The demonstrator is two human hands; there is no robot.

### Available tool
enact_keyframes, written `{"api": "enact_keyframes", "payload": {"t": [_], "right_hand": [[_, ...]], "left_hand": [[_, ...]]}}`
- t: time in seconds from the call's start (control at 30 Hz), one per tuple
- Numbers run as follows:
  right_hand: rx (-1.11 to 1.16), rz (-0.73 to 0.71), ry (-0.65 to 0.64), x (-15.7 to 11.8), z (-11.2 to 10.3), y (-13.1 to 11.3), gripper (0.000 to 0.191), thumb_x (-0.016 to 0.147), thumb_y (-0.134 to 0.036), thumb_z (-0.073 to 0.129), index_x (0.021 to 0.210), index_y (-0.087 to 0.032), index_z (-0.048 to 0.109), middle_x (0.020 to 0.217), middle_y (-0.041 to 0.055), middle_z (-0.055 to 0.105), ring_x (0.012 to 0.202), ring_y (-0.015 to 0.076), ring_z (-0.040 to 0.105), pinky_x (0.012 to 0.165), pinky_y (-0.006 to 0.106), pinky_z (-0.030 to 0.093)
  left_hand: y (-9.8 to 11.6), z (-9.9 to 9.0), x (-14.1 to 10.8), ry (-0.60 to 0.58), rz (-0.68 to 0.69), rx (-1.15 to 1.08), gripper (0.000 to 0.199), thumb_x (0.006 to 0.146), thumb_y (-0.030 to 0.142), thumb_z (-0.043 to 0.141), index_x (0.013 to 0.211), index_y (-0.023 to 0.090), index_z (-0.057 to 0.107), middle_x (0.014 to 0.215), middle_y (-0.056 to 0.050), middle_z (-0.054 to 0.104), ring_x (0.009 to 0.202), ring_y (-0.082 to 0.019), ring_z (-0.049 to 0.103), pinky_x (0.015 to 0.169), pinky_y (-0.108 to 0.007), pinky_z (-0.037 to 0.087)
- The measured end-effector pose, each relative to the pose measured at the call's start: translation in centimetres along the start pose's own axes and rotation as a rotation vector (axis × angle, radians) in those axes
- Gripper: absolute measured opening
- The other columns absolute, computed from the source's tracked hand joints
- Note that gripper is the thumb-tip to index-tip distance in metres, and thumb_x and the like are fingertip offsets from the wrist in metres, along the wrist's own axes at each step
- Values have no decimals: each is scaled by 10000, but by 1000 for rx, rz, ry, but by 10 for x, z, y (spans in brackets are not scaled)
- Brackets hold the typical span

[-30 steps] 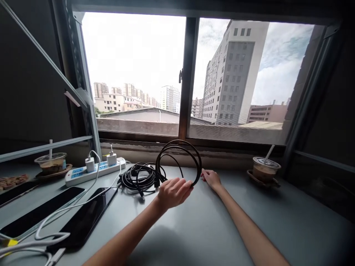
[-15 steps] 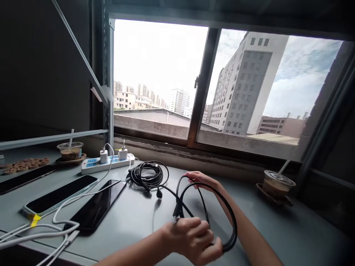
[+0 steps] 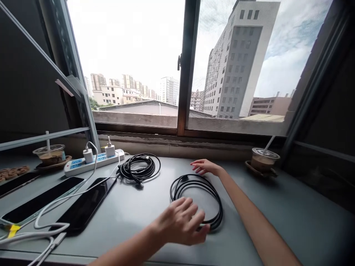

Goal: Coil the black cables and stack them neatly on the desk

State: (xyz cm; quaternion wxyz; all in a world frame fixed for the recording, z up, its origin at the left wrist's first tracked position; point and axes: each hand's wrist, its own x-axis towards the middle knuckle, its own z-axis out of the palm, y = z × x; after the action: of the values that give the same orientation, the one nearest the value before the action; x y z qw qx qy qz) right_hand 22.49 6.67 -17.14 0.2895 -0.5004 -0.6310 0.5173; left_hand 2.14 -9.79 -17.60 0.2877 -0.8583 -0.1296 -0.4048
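The left hand (image 3: pixel 183 221) is over the near side of a looped black cable (image 3: pixel 220 211), knuckles up and fingers loosely bent. I can't tell from here whether it grips the cable, since its underside is hidden. The right hand (image 3: pixel 206 167) is open just beyond the far side of the loops, fingers spread, with nothing in them.

The cable lies on the bench (image 3: pixel 124 218) in several roughly round turns, a bit uneven but, I'd say, already gathered into a ring. I can't see a tie around it. A second black coil (image 3: pixel 124 171), thicker and more tangled, sits apart from it to the left, with a connector poking out toward the near side; neither hand touches that one.

Farther left, a dark phone (image 3: pixel 85 207) lies next to another phone (image 3: pixel 44 201), with white cables (image 3: pixel 48 233) trailing across them from the power strip (image 3: pixel 97 163). A lidded drink (image 3: pixel 263 162) stands off to the right, near the window.
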Motion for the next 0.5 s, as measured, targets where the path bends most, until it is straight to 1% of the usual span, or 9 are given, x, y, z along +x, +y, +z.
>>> {"api": "enact_keyframes", "payload": {"t": [0.07, 0.13, 0.2, 0.27, 0.3, 0.33, 0.37, 0.43, 0.5], "right_hand": [[10, 0, 139, 5, -5, 13, 297, 810, -359, 596, 1023, -155, 627, 960, 89, 633, 685, 95, 597, 495, 151, 428], [4, -1, 249, 9, -8, 23, 233, 862, -294, 525, 1022, -146, 605, 930, 79, 626, 628, 69, 578, 470, 143, 411], [-20, -8, 324, 12, -9, 32, 197, 891, -236, 473, 1003, -121, 587, 839, 53, 613, 545, 47, 532, 437, 142, 386], [-49, -19, 364, 14, -9, 37, 180, 903, -215, 456, 989, -105, 571, 757, 19, 588, 494, 42, 494, 425, 150, 381], [-63, -25, 374, 15, -9, 39, 178, 906, -218, 457, 988, -104, 566, 732, 6, 578, 483, 43, 485, 426, 156, 384], [-80, -31, 381, 16, -8, 40, 179, 907, -221, 457, 989, -104, 565, 716, -2, 572, 479, 45, 482, 429, 161, 388], [-99, -35, 386, 16, -7, 40, 180, 906, -220, 456, 986, -105, 568, 705, -5, 570, 477, 49, 484, 433, 166, 391], [-154, -48, 403, 16, -6, 40, 188, 895, -211, 448, 971, -110, 587, 689, -1, 578, 474, 57, 491, 437, 175, 390], [-238, -66, 439, 15, -4, 40, 211, 880, -216, 436, 957, -125, 609, 674, 7, 591, 476, 73, 503, 445, 188, 388]], "left_hand": [[-14, -5, 7, 38, -69, 35, 200, 817, 264, 456, 653, 178, 531, 541, -2, 497, 515, -133, 457, 490, -262, 339], [-28, -5, 11, 0, -239, 85, 208, 813, 244, 465, 623, 185, 527, 546, -2, 529, 530, -133, 479, 525, -264, 361], [-42, 0, 10, -167, -491, 111, 206, 810, 267, 480, 636, 185, 551, 560, -8, 570, 548, -143, 517, 545, -269, 376], [-54, 11, 6, -440, -735, 86, 228, 803, 340, 495, 675, 180, 594, 596, -30, 615, 591, -172, 570, 555, -275, 386], [-60, 18, 3, -583, -820, 62, 260, 795, 388, 499, 692, 178, 614, 625, -45, 636, 624, -193, 595, 561, -278, 390], [-67, 26, 0, -703, -872, 41, 299, 787, 428, 498, 700, 175, 630, 659, -63, 654, 661, -214, 613, 571, -282, 396], [-74, 33, -2, -788, -894, 23, 336, 777, 466, 497, 699, 172, 641, 697, -78, 668, 697, -231, 624, 587, -286, 402], [-89, 47, -7, -856, -890, 4, 375, 762, 502, 500, 692, 168, 656, 744, -97, 680, 740, -252, 632, 612, -289, 410], [-103, 58, -11, -871, -876, -13, 365, 760, 495, 505, 717, 173, 671, 777, -98, 687, 775, -256, 634, 631, -286, 412]]}}
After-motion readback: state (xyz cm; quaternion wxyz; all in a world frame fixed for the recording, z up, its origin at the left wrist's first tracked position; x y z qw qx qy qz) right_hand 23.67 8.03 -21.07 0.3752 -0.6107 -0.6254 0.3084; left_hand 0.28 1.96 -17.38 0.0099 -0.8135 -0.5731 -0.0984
